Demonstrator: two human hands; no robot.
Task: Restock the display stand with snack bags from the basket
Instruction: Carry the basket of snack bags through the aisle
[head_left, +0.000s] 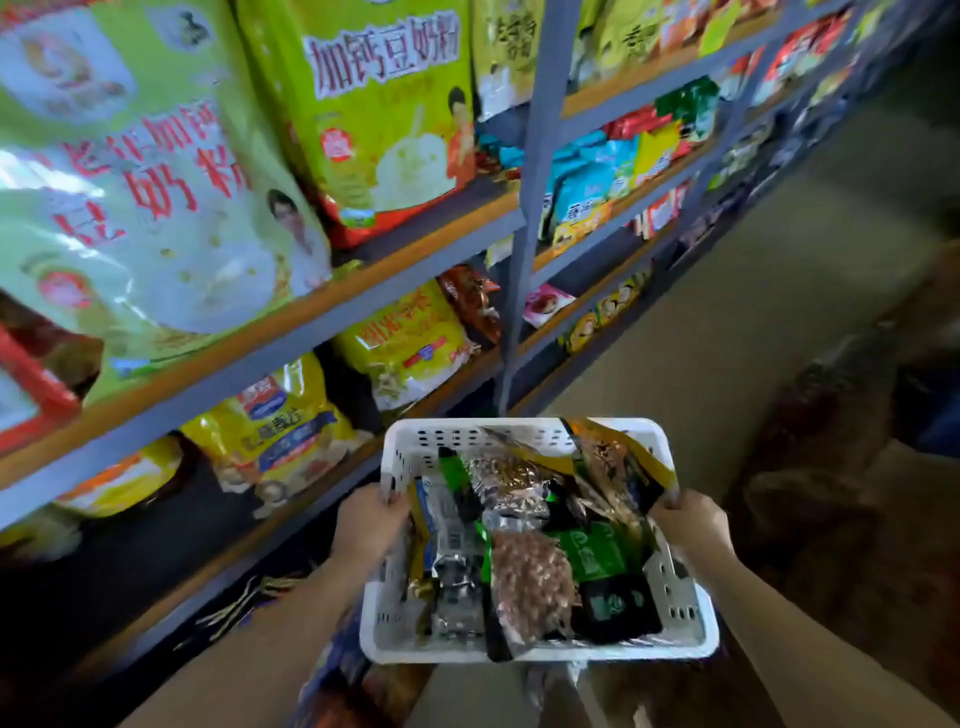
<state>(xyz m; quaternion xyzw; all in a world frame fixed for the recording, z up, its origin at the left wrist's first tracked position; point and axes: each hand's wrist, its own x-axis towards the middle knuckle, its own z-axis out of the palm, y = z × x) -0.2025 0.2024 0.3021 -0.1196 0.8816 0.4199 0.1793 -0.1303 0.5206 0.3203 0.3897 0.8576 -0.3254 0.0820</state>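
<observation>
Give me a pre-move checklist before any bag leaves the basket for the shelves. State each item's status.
1. Basket held securely: ok. The left hand and right hand each grip a side rim of the white basket.
2. A hand free to pick: not ok. Both hands are on the basket.
3. Stock available: ok. Snack bags, including a clear bag of nuts and a green bag, fill the basket.
4. Shelving within view: ok. The grey shelf rack stands to the left and ahead.
5. Open slot for these bags: cannot tell.
6. Place to set the basket down: cannot tell.
</observation>
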